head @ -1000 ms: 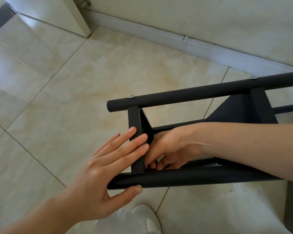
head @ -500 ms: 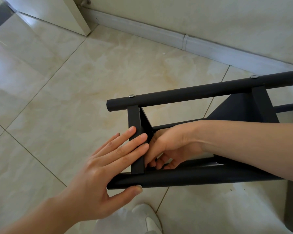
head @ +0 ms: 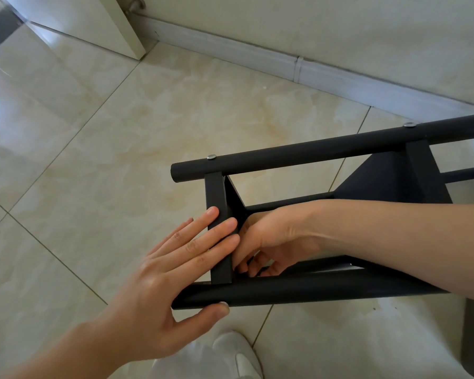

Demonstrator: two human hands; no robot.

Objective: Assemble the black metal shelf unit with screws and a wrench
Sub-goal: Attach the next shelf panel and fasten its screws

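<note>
Right hand [head: 271, 239] fingers curl a bit tighter inside frame than a second ago; left hand [head: 170, 272] unchanged. No readable text or brand.

Head view: left hand flat, fingers straight, pressed on short crossbar [head: 219, 231], thumb under near tube [head: 312, 291]. Right forearm reaches in between tubes, fingers curled at joint behind crossbar; what they hold is hidden. Black shelf frame [head: 326, 151] lies on its side on tile floor [head: 121, 149], near baseboard [head: 257, 58]. Silver screw [head: 211, 157] on far tube.

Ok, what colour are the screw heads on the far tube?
Silver, against the black tube; the screw heads show best in the head view.
</note>
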